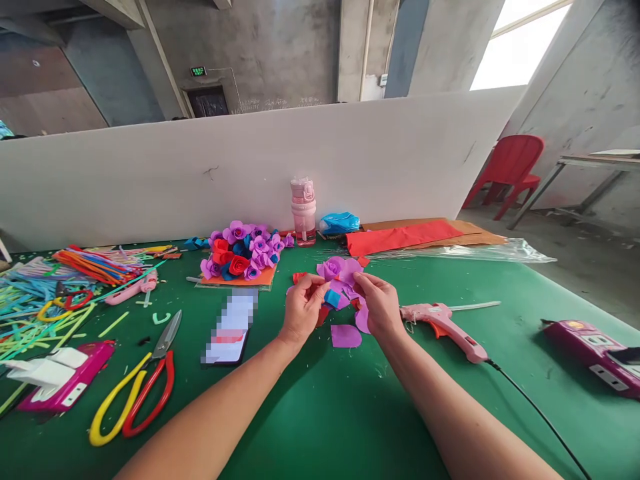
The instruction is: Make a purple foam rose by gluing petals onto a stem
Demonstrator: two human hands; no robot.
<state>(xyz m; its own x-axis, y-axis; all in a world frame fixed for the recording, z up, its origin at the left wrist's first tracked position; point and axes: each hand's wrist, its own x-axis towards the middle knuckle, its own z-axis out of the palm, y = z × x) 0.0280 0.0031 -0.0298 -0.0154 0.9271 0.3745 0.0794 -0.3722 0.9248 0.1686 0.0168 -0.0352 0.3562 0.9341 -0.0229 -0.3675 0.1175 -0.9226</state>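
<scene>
My left hand (304,308) is closed in a pinch at the base of a purple paper flower (332,268), whose curled centre faces up. My right hand (379,301) pinches a purple paper petal (351,268) against the flower's right side. Exactly where the petal meets the flower is hard to make out. Beneath my hands lie loose purple, red and blue paper pieces, partly hidden by the fingers. One flat purple petal (346,336) rests on the green table in front of them.
A pink glue gun (445,323) with its cord lies to the right. On the left are large scissors (150,380), a phone (233,327) and a power strip (70,377). Finished paper flowers (243,250) and a pink bottle (303,212) stand behind, before a white partition (225,180).
</scene>
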